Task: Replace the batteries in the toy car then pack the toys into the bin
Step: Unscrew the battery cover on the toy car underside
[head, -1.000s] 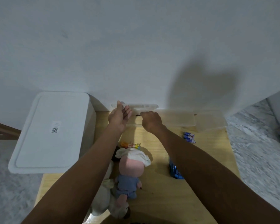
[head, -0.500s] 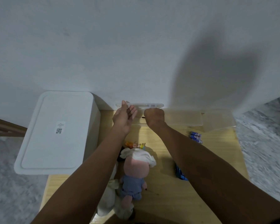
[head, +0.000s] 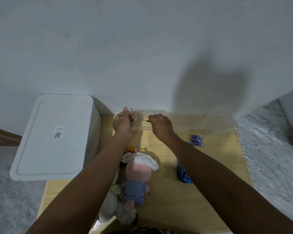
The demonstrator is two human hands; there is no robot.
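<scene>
Far left: white lidded bin [head: 54, 135], lid on, small QR label on top, standing against the wall beside the wooden surface [head: 215, 166]. Just right of it, left hand [head: 123, 123] raised at the far edge of the surface, palm turned inward, fingers [head: 133, 115] straight and loosely spread, holding nothing, close to a clear plastic box [head: 181, 121] lying along the wall. Below that hand, a small orange and yellow toy [head: 137, 149], partly hidden behind a plush doll [head: 137, 176] with pink head, white cap and blue outfit, lying face down near the middle. A pale plush [head: 112, 206] under and left of the doll, at the near edge. Further right, right hand [head: 161, 126] curled over the clear box, knuckles up, fingers pinching a thin dark tool [head: 147, 120] whose tip pokes out toward the left hand; kind of tool too small to tell. Blue toy car [head: 183, 174] on the surface, half covered by the right forearm, well apart from the bin. Right again, three blue batteries [head: 198, 141] lying side by side near a second clear container [head: 218, 124] at the back corner. Grey speckled floor [head: 274, 149] beyond the right edge.
</scene>
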